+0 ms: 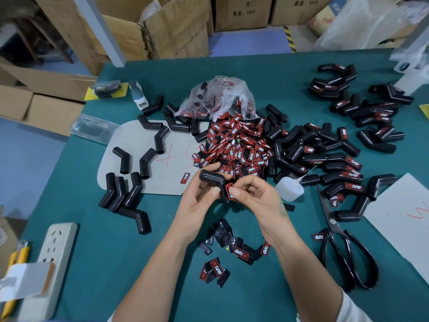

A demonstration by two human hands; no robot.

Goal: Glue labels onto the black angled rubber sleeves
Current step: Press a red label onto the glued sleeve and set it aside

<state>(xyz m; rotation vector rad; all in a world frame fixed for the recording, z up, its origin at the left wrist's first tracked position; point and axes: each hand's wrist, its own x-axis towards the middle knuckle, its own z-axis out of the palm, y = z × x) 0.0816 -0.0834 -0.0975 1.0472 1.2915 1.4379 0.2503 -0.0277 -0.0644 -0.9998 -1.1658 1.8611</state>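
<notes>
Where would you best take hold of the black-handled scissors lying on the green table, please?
Grip the black-handled scissors by their two loop handles, coming from the near edge. The loops lie toward the person with the closed blades pointing away, and the green table around the handles is bare.

scissors (341,242) right | power strip (54,259) left | cardboard boxes (162,26) behind table

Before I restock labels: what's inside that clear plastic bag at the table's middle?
The clear plastic bag holds red-and-black labels, which spill from its mouth into a heap on the table. Its crinkled film blurs the contents deeper in, so how many remain can't be told.
</notes>
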